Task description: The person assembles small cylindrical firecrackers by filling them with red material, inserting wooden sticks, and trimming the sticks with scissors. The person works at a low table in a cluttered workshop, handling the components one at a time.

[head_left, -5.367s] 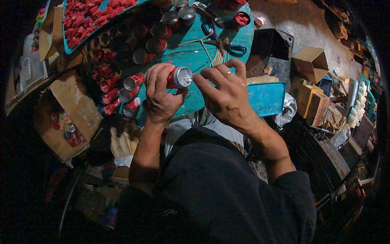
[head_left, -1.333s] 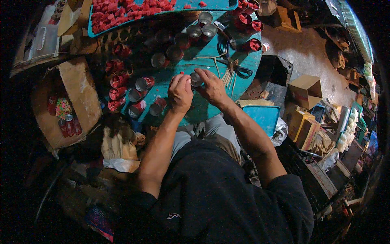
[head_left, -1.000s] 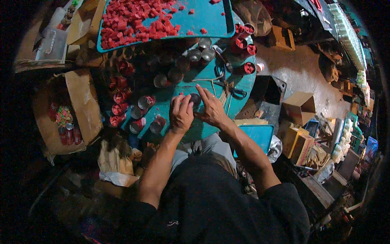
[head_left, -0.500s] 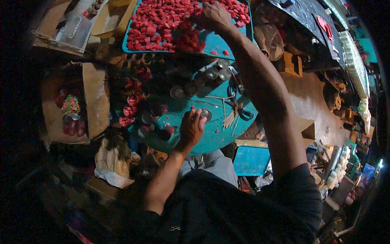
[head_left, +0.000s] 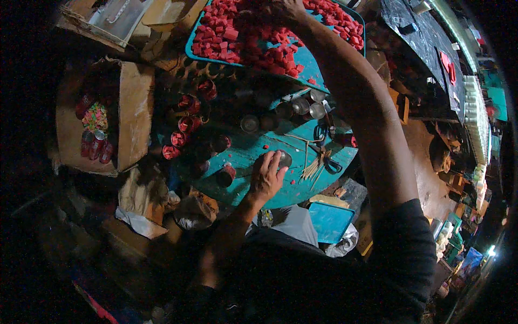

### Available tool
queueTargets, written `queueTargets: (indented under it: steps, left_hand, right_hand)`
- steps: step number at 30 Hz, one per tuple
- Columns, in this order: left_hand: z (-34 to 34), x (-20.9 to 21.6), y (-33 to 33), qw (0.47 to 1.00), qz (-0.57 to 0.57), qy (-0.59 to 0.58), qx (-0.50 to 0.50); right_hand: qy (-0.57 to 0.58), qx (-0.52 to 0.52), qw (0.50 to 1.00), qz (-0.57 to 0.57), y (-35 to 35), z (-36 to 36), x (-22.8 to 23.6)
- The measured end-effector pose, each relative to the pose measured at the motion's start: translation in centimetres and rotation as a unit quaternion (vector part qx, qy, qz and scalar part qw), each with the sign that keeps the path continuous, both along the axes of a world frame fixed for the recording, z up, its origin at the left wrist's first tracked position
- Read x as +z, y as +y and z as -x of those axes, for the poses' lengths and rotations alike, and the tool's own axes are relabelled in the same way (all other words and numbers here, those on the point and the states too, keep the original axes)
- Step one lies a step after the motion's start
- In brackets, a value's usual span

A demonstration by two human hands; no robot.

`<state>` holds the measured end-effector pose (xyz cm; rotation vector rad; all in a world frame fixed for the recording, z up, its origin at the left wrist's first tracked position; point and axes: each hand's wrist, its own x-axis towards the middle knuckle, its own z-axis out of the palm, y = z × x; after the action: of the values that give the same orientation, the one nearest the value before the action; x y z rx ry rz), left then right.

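My left hand [head_left: 266, 177] is curled over a small round metal cup [head_left: 285, 159] on the green tabletop [head_left: 253, 189]. Its fingers lie across the cup and hide part of it. My right arm stretches to the far side, where my right hand [head_left: 288, 9] is over a blue-rimmed tray [head_left: 318, 70] heaped with small red chunks [head_left: 218, 38]. Its fingers are dark and partly cut off by the top edge, so their grip does not show. Loose red crumbs lie near the left hand. Two red-topped cups [head_left: 225, 175] stand to its left.
Several metal cups [head_left: 300, 106] cluster before the tray. Filled red cups [head_left: 189, 124] line the left side. Scissors [head_left: 330, 166] and a bundle of thin sticks [head_left: 315, 167] lie at right. An open cardboard box [head_left: 135, 113] stands at left, a blue tray [head_left: 330, 222] below the tabletop.
The whole view has shifted, so the table's things appear farther right. My left hand's fingers cover more of the cup. My right hand is still at the tray, slightly farther left over it.
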<state>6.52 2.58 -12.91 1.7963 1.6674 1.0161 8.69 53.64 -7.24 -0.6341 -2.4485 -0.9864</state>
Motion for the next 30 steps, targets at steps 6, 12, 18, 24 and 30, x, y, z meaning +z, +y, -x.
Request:
queueTargets:
  steps: [6, 12, 18, 24, 30]
  left_hand:
    - [0.1, 0.4, -0.4, 0.999, 0.036, 0.002, 0.011]
    - [0.9, 0.9, -0.4, 0.999, 0.036, 0.012, 0.031]
    - [1.1, 0.1, 0.6, 0.999, -0.002, 0.034, 0.021]
    - [1.1, -0.5, 1.8, 0.999, -0.033, 0.043, 0.004]
    - [1.1, 0.4, 2.2, 0.996, -0.032, 0.074, -0.028]
  right_hand:
    - [0.158, -0.051, 0.986, 0.012, 2.5, 2.6, -5.2]
    - [0.19, -0.087, 0.943, 0.257, 0.6, 1.7, 1.1]
    - [0.351, -0.06, 0.799, 0.484, -1.3, -0.4, 7.3]
    - [0.652, 0.13, 0.317, 0.677, -2.2, -4.3, 7.4]
    - [0.662, 0.303, -0.087, 0.68, -4.5, -7.6, 6.7]
